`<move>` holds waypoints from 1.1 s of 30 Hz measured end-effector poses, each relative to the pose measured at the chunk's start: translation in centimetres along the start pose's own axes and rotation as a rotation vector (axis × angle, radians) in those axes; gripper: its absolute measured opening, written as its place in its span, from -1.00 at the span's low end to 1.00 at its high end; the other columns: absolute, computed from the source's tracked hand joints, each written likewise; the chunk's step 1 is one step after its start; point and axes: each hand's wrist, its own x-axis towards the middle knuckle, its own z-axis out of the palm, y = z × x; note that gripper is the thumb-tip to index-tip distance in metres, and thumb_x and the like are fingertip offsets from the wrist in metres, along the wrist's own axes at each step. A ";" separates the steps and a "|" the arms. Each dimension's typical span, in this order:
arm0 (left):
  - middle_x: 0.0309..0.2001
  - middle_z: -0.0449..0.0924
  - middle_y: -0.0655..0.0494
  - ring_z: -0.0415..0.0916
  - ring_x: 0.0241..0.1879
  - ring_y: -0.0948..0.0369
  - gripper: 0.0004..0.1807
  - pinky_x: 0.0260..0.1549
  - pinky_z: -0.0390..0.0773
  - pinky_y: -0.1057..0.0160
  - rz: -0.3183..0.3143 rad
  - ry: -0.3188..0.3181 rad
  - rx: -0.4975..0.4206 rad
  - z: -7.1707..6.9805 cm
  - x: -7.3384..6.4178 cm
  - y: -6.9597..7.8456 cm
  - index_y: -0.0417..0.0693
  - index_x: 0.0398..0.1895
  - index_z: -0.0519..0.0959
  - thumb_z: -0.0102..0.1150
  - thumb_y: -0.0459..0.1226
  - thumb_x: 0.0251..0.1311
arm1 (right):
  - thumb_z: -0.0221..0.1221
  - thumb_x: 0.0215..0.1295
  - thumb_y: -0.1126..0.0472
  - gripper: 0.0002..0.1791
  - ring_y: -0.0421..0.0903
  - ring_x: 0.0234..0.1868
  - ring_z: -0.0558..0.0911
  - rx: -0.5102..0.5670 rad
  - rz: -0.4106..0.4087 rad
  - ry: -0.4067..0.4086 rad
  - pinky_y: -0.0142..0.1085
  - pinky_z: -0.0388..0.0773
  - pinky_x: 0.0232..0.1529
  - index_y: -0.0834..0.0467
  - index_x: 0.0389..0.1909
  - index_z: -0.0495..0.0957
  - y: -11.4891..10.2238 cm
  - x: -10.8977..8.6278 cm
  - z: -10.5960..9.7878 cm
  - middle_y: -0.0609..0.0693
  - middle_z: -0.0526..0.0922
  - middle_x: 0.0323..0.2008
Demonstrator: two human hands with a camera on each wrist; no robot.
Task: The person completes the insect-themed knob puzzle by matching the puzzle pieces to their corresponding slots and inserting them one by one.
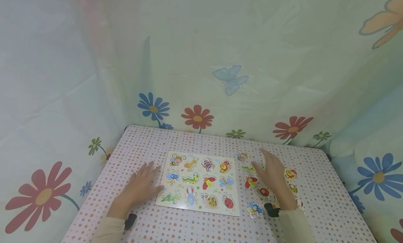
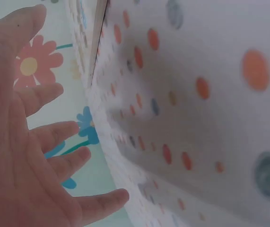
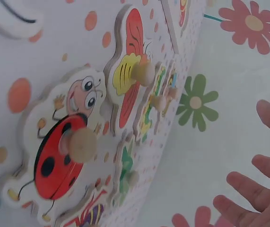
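A wooden insect puzzle board (image 1: 217, 181), printed with several bugs, lies on the dotted table. Just beyond its left edge hovers my left hand (image 1: 140, 187), fingers spread and holding nothing. My right hand (image 1: 271, 171) is above the loose puzzle pieces to the board's right, its fingers extended and its palm hiding some of them. Nothing is in its grasp in the right wrist view. Below it there lie a ladybug piece (image 3: 54, 163) and a red-winged bug piece (image 3: 135, 35), each with a round wooden knob. The caterpillar piece (image 1: 248, 168) sits near the thumb.
A bee piece (image 1: 242, 155) lies by the board's top right corner and a blue mosquito piece (image 1: 254, 209) near its lower right. More pieces, such as a yellow-and-red bug piece (image 1: 291, 174), sit right of my right hand. A flowered curtain (image 1: 189, 61) hangs behind the table.
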 end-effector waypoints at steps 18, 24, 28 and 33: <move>0.57 -0.05 -0.15 -0.15 0.52 -0.21 -0.23 0.30 -0.21 -0.50 -0.010 -0.098 -0.010 0.8 -1.2 -0.1 0.18 0.54 0.24 0.15 0.16 0.32 | 0.19 0.45 0.20 -0.37 0.34 0.34 0.32 0.377 0.179 -0.108 0.28 0.32 0.26 0.27 0.43 0.22 0.6 4.9 3.4 0.33 0.42 0.28; 0.56 -0.02 -0.17 -0.14 0.51 -0.24 -0.30 0.29 -0.20 -0.52 -0.005 -0.100 -0.004 0.8 -1.2 -0.1 0.19 0.52 0.28 0.17 0.07 0.34 | 0.18 0.45 0.21 -0.41 0.32 0.24 0.42 0.391 0.259 -0.153 0.21 0.46 0.15 0.26 0.42 0.25 0.8 5.6 4.8 0.34 0.47 0.22; 0.56 -0.02 -0.17 -0.14 0.51 -0.25 -0.31 0.30 -0.21 -0.51 -0.008 -0.106 -0.021 0.6 -1.2 0.0 0.20 0.52 0.29 0.18 0.05 0.34 | 0.19 0.42 0.24 -0.44 0.24 0.04 0.55 0.369 0.249 -0.159 0.03 0.60 -0.12 0.28 0.38 0.31 0.9 5.9 5.6 0.32 0.54 0.11; 0.56 -0.02 -0.18 -0.14 0.51 -0.25 -0.31 0.30 -0.22 -0.52 -0.001 -0.104 -0.029 0.5 -1.2 0.1 0.20 0.51 0.29 0.19 0.03 0.35 | 0.22 0.39 0.27 -0.46 0.14 -0.11 0.60 0.376 0.278 -0.177 -0.20 0.59 -0.29 0.28 0.34 0.35 0.9 6.0 6.2 0.30 0.57 0.05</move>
